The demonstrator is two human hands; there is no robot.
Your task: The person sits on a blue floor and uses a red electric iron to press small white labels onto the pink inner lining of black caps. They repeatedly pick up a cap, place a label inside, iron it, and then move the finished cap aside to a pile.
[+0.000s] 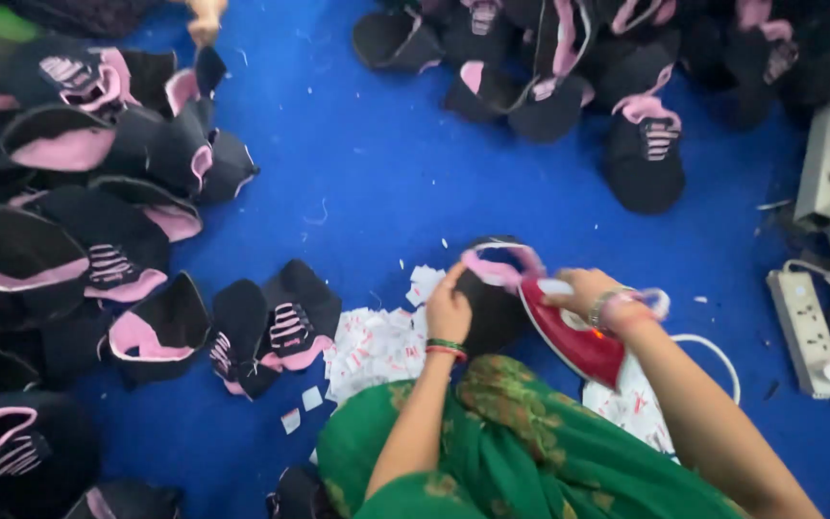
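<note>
My left hand point(449, 309) grips a black shoe upper with pink trim point(492, 288) and holds it against my knee, which is covered in green patterned cloth point(511, 423). My right hand point(588, 293) holds the handle of a red clothes iron point(569, 336), whose tip touches the right side of that upper. Bangles sit on both wrists. A heap of small white paper labels point(372, 346) lies just left of my left hand. More white labels point(631, 404) lie under the iron.
Piles of black and pink shoe uppers point(79, 192) cover the blue floor point(386, 173) at the left, and another pile of uppers point(617, 67) lies along the top. A white power strip point(807, 332) lies at the right beside grey equipment. Another person's hand point(206, 21) shows at the top left.
</note>
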